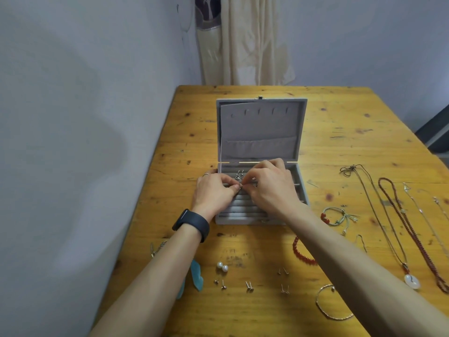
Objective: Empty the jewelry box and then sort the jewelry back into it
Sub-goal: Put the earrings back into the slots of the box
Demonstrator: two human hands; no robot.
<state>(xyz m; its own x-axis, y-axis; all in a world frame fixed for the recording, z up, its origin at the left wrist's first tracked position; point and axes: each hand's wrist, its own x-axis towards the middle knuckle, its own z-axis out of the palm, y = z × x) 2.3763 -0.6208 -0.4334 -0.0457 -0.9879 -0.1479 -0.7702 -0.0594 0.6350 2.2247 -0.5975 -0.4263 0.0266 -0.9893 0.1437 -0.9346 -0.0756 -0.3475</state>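
Over the ribbed rolls of the open grey velvet jewelry box (261, 127), left hand (215, 192) and right hand (273, 188) meet, both pinching a small silver piece (241, 187), presumably to seat it beside the silver earrings (239, 175) already lodged there; pearl studs (222, 266), beaded bracelets (299, 254) and pendant necklaces (412, 281) wait outside the box.

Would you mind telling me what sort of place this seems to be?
Most likely a room in a home: a worn wooden table stands by a plain pale wall, a cream curtain hangs behind it, and necklaces lie beside an open grey jewelry box.
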